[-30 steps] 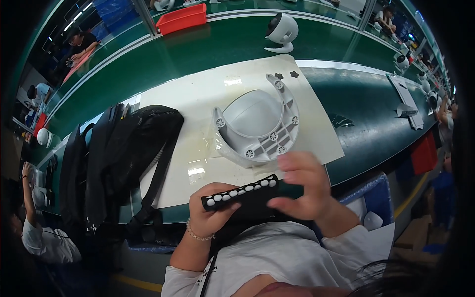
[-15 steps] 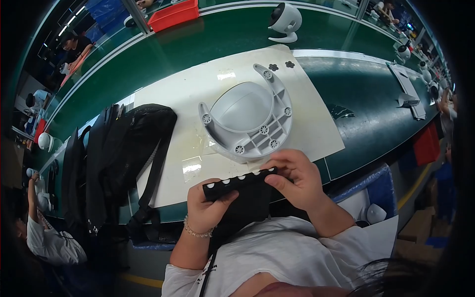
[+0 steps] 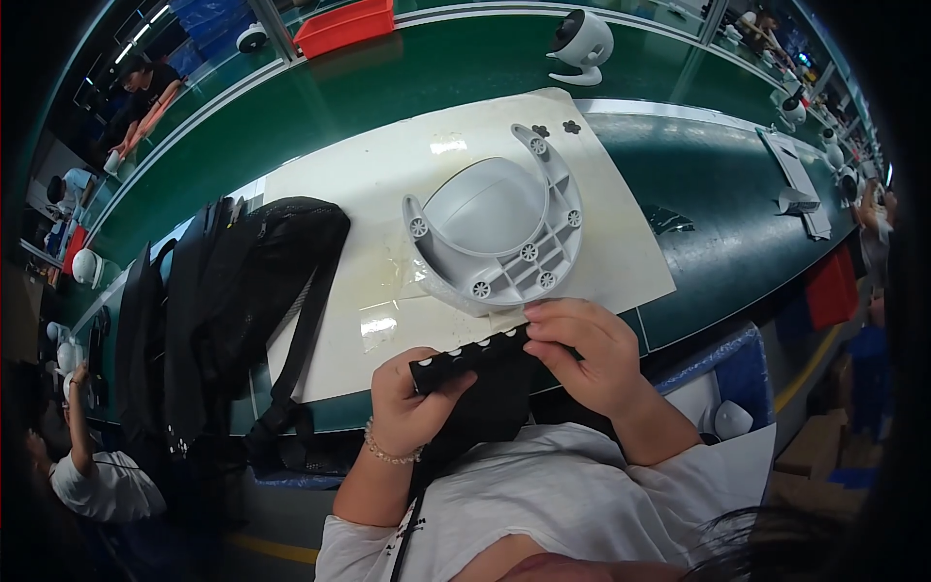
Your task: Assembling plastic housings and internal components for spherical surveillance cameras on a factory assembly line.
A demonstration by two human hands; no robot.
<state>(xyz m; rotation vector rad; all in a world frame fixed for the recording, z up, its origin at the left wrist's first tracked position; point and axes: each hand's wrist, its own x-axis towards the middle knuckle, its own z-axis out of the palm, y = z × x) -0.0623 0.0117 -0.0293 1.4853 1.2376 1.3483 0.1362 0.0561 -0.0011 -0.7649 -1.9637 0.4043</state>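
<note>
My left hand (image 3: 412, 400) is closed around one end of a black strip (image 3: 465, 361) with a row of white round spots along its folded edge. At the strip's other end, my right hand (image 3: 590, 357) pinches with thumb and fingers; whether a small piece sits between the fingertips is hidden. Just beyond my hands lies a white plastic housing (image 3: 485, 209), its ribbed crescent-shaped base (image 3: 504, 276) facing up with several round spoked recesses. Two small black flower-shaped pads (image 3: 572, 127) rest past its far right side.
A cream mat (image 3: 621, 242) covers part of the dark green table. Black bags (image 3: 262, 262) are heaped at the left. Along the far green belt stand a white device (image 3: 585, 47) and a red tray (image 3: 344, 27). A blue-lined bin (image 3: 745, 364) is at my right; people work farther off.
My right fingertips have come closer together at the strip's end, and the strip has shifted slightly right. The white device on the far belt has moved right.
</note>
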